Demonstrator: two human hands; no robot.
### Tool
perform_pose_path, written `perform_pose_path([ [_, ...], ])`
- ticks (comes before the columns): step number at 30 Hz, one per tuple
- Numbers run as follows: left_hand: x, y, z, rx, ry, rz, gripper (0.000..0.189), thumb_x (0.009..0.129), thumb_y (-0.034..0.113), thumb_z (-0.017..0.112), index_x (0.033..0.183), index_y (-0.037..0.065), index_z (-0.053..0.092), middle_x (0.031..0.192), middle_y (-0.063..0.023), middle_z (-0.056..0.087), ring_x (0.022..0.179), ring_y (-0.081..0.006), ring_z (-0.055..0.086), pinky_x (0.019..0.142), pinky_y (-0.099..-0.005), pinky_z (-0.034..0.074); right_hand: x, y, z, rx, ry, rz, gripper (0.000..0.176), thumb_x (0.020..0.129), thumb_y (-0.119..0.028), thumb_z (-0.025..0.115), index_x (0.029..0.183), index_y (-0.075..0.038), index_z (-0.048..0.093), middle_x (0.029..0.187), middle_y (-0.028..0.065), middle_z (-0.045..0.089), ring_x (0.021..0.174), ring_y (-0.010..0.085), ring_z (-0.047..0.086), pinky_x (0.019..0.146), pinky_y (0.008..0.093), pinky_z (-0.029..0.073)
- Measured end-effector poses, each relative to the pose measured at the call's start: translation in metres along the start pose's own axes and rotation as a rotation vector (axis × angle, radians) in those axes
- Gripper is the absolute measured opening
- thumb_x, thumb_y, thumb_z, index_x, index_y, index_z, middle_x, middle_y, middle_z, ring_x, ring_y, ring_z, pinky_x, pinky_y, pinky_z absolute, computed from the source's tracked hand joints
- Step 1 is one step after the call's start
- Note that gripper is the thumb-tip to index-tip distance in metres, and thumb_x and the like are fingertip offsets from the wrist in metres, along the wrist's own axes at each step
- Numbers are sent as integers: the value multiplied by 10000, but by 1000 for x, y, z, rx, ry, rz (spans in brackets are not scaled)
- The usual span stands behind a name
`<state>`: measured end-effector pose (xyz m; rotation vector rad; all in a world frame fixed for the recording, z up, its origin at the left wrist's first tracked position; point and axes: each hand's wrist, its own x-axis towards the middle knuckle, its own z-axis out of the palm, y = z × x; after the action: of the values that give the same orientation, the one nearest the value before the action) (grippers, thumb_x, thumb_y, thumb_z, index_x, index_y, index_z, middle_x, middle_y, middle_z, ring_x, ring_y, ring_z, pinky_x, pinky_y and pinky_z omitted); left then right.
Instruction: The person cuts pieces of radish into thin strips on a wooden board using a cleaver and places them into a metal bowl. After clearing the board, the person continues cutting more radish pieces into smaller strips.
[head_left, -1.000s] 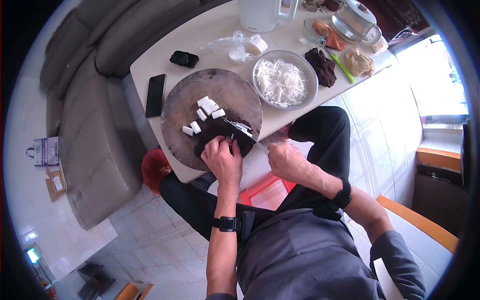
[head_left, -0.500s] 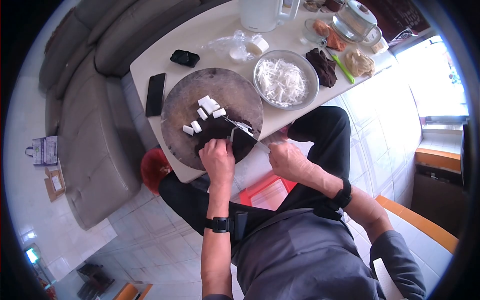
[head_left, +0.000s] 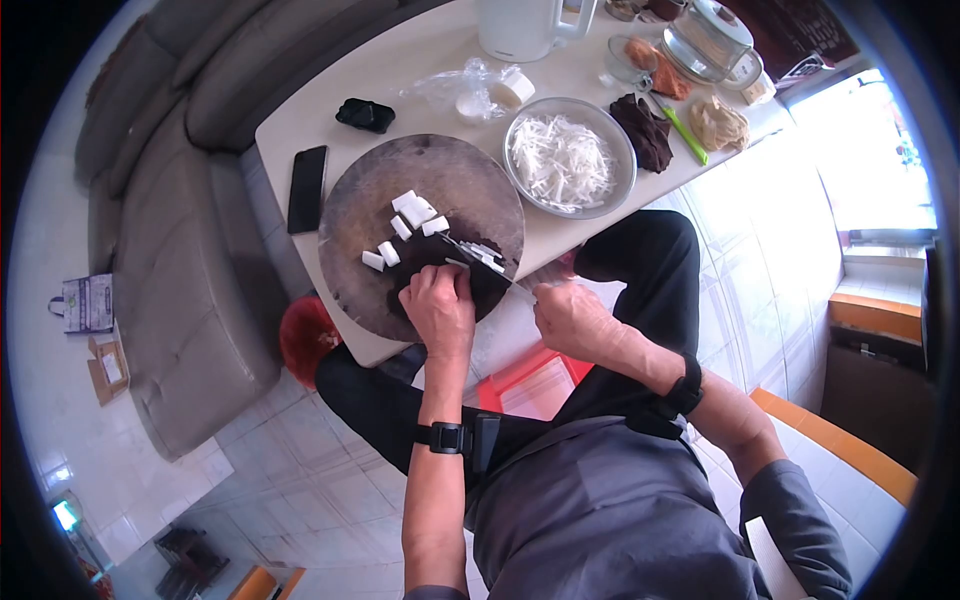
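Observation:
On a round, dark-stained chopping board (head_left: 350, 215), my left hand (head_left: 440, 308) is closed, fingers curled against a small pale piece of what looks like white radish (head_left: 457, 263), mostly hidden by them. A knife (head_left: 521, 292) is gripped in my right hand (head_left: 578, 325), its blade reaching over the board just beyond my left fingertips. Thin white slices (head_left: 484, 257) lie along the blade. Farther back on the board are several chunky white radish pieces (head_left: 413, 208). To the right stands a metal bowl (head_left: 626, 190) of white shreds (head_left: 562, 160).
A phone (head_left: 307, 190) and a black bundle (head_left: 365, 115) lie left on the table. Behind are a plastic bag (head_left: 470, 90), a white jug (head_left: 515, 30) and a glass teapot (head_left: 708, 42). A dark cloth-like item (head_left: 642, 135) and a green-handled tool (head_left: 685, 132) sit right of the bowl.
The pale piece at my left fingertips now lies lower, closer to the board. My left hand has shifted slightly right and up; the knife stays nearly in place.

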<state>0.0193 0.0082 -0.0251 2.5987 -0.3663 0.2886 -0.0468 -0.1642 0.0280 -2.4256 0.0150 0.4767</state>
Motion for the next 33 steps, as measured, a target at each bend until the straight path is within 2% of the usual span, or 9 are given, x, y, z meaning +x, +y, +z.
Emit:
perform_pose_path([
  [4, -4, 1, 2, -88, 94, 22, 81, 740, 108, 675, 807, 72, 648, 829, -49, 611, 814, -242, 574, 725, -374, 397, 1, 1, -2, 2, -18, 5, 98, 734, -63, 543, 760, 29, 565, 721, 242, 608, 728, 406, 606, 684, 468, 472],
  [6, -7, -3, 4, -82, 165, 95, 124, 732, 81, 677, 850, 58, 648, 879, -52, 616, 834, -240, 573, 754, -368, 404, 1, 0, -3, -8, -8, -5, 97, 737, -65, 543, 758, 28, 559, 713, 245, 603, 721, 409, 603, 680, 472, 471],
  [13, -11, -10, 10, -86, 194, 191, 130, 741, 60, 656, 870, 57, 646, 918, -54, 621, 849, -237, 564, 776, -365, 402, 3, -2, -6, -54, -34, 12, 94, 743, -59, 535, 772, 30, 546, 686, 248, 593, 682, 422, 595, 653, 496, 464],
  [15, -10, -8, 11, -93, 222, 179, 127, 743, 59, 649, 870, 59, 644, 917, -51, 619, 849, -237, 563, 778, -364, 400, 5, 2, -4, -34, 35, -60, 94, 741, -55, 531, 781, 29, 544, 660, 247, 586, 661, 422, 594, 633, 500, 462],
  [22, -11, -9, 10, -68, 195, 177, 149, 735, 67, 653, 883, 61, 643, 936, -47, 616, 864, -238, 559, 787, -366, 398, 12, 2, -5, -90, 21, -108, 92, 730, -44, 530, 787, 28, 539, 641, 244, 582, 648, 415, 597, 613, 488, 464],
  [33, -14, -13, 13, -39, 177, 189, 166, 720, 85, 639, 882, 52, 641, 959, -95, 596, 892, -266, 547, 810, -402, 387, 6, -4, -14, -223, -52, -157, 104, 725, -44, 528, 795, 32, 517, 595, 214, 560, 579, 387, 591, 558, 468, 471],
])
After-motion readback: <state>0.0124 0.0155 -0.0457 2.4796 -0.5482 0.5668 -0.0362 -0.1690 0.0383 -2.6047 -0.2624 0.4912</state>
